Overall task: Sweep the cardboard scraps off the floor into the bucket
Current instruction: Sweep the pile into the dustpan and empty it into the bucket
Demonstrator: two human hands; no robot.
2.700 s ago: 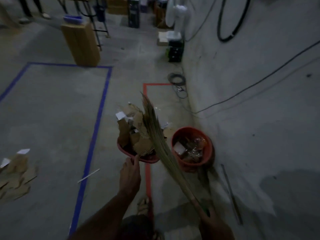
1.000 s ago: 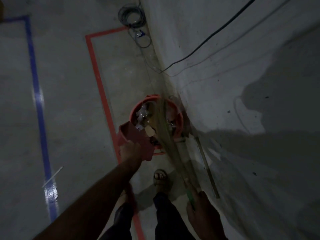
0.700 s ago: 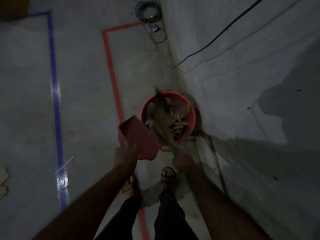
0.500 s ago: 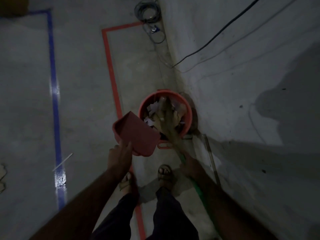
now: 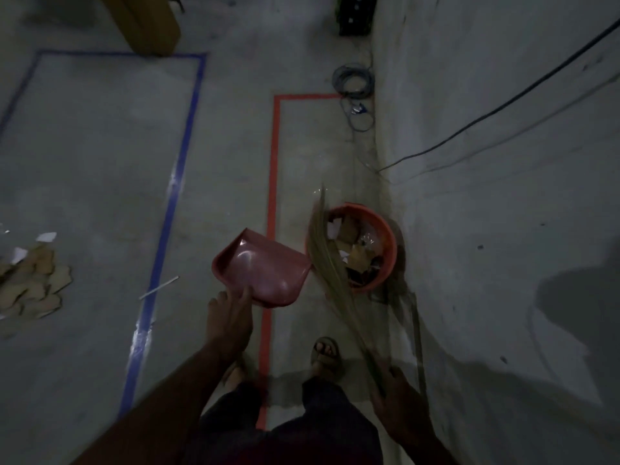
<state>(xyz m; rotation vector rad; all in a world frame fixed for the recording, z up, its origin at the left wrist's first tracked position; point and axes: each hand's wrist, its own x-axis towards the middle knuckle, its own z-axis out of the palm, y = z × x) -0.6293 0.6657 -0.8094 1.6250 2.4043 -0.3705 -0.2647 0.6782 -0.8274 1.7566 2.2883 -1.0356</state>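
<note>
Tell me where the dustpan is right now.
In the head view the pink dustpan sits low centre, held at its near edge by the left hand, just left of the orange bucket and over the red tape line.

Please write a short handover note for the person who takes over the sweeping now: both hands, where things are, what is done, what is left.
Left hand holds the empty pink plastic dustpan by its near edge.
Right hand grips the straw broom, bristles up beside the bucket.
Orange round bucket stands by the wall, holding cardboard scraps.
Left to do: the pile of cardboard scraps on the floor at far left, beyond the blue tape line.
</note>
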